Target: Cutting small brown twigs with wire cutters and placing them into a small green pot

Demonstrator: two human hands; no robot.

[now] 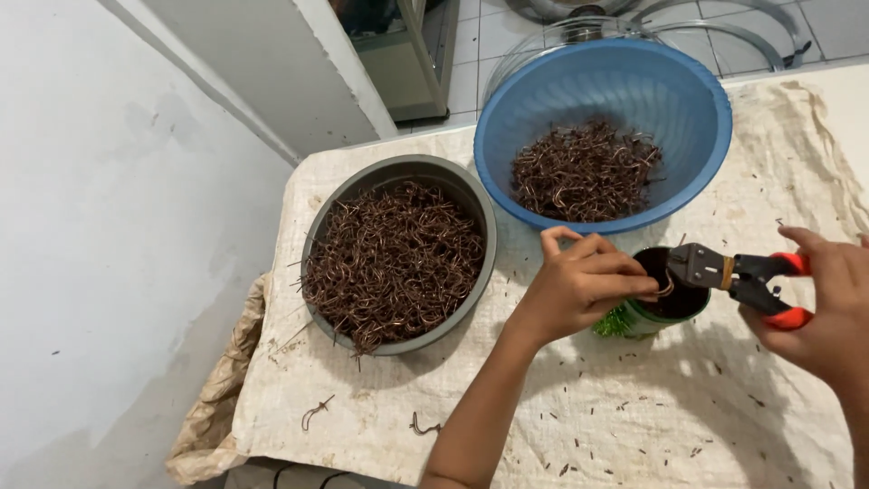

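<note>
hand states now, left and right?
Left hand: closed, pinching a small bent wire piece over the green cup.
Right hand: closed on the orange-handled cutters, jaws at the wire.

We see our two bare arms only. Our left hand (579, 281) comes with a long, slim forearm entering from six o'clock, uncovered to the frame edge: no sleeve, watch or ring. Our right hand (828, 303), at three o'clock, shows no glove or jewellery either; its nails are short.
</note>
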